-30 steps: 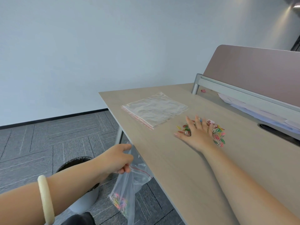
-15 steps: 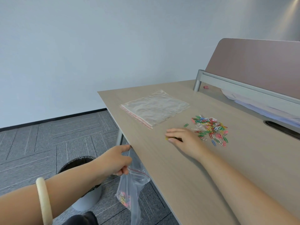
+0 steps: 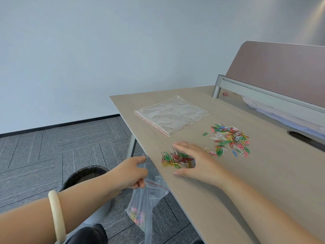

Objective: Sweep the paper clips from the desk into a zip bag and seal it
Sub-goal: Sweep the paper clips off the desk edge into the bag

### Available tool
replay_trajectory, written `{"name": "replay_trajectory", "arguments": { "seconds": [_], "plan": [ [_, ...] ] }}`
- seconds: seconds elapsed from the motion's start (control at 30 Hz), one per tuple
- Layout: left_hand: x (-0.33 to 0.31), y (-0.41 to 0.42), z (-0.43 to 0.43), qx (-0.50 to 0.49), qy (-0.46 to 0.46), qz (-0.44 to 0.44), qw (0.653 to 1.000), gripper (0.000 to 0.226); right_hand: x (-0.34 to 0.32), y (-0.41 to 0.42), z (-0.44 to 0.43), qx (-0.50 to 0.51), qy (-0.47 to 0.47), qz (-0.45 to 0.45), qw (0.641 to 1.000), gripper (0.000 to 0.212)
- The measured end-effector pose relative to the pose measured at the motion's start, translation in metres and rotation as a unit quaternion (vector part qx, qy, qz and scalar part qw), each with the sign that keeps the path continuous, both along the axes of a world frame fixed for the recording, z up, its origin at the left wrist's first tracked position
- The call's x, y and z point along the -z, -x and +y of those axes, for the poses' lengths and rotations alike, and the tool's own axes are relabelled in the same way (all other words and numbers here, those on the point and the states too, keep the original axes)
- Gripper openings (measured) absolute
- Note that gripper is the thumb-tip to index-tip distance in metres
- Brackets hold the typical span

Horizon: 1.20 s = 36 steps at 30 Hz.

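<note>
My left hand grips the mouth of a clear zip bag that hangs below the desk's left edge, with some coloured clips in its bottom. My right hand lies cupped on the desk, fingers spread, right behind a small heap of coloured paper clips close to that edge. A larger scatter of paper clips lies farther right on the desk. One green clip lies apart from it.
A flat stack of unused zip bags lies at the far part of the desk. A bin with a black liner stands on the floor under my left arm. A divider panel and papers border the desk's right side.
My right hand has pulled a heap of clips away from the main pile, leftward toward the desk edge and the bag. My left hand has kept the bag at the edge.
</note>
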<state>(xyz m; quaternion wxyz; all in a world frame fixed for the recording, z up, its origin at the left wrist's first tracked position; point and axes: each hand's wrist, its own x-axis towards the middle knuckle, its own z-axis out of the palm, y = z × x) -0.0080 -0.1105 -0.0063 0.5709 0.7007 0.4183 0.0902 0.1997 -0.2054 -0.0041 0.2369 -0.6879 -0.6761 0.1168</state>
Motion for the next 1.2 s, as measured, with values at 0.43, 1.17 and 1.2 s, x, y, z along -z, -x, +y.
{"name": "replay_trajectory", "arguments": {
  "seconds": [0.43,1.17,1.2],
  "plan": [
    [-0.003,-0.005,-0.004,-0.005,-0.001,-0.028,1.0,0.061,0.004,0.046,0.016,-0.035,0.001,0.187,0.982,0.066],
    [0.0,0.0,0.003,-0.006,0.019,-0.029,0.999,0.066,-0.007,0.001,0.002,0.023,-0.078,0.029,0.996,0.03],
    [0.0,0.0,0.003,-0.006,0.019,-0.028,0.999,0.067,-0.011,-0.012,-0.003,0.049,-0.083,0.001,0.995,0.03]
  ]
}}
